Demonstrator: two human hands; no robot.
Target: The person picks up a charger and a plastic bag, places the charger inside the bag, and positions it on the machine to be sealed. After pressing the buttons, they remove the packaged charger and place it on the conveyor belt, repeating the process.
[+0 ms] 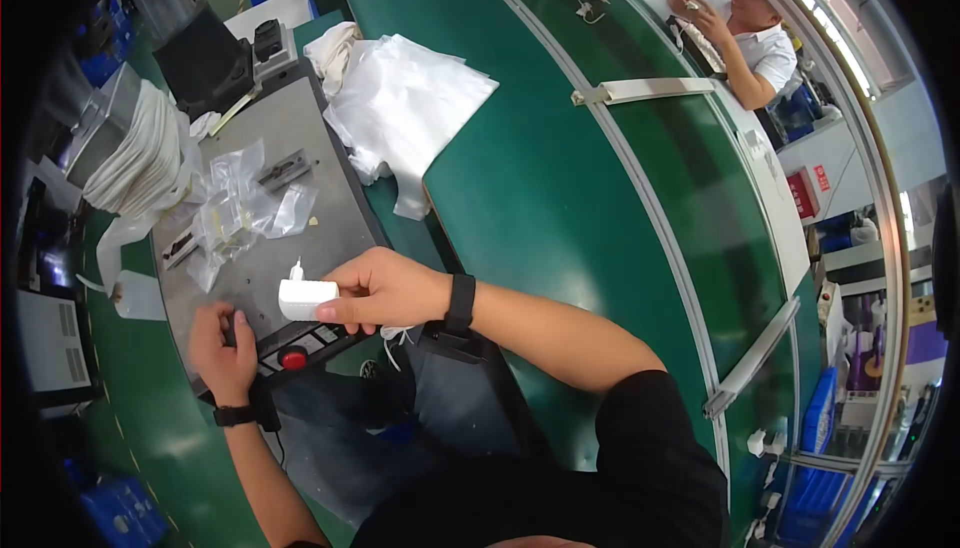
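My right hand [376, 290] is closed around a white plug-in power adapter [308, 300], held above the near edge of a grey metal worktop [345, 188]. The adapter's pins point away from me. A thin white cable [398, 338] hangs below my right wrist. My left hand [222, 350] rests at the worktop's near left corner, thumb apart from the slightly curled fingers, with nothing seen in it. Between my hands, a red push button [292, 357] sits on the worktop's front panel. Beyond them lie crumpled clear plastic bags [235, 210] and a dark metal block [285, 170].
White plastic bags [405, 98] lie over the worktop's right edge beside a green conveyor table [540, 198]. A coil of white cable [140, 153] and a black machine column [200, 53] stand at the left. Across the line, a person [750, 38] handles a small white item.
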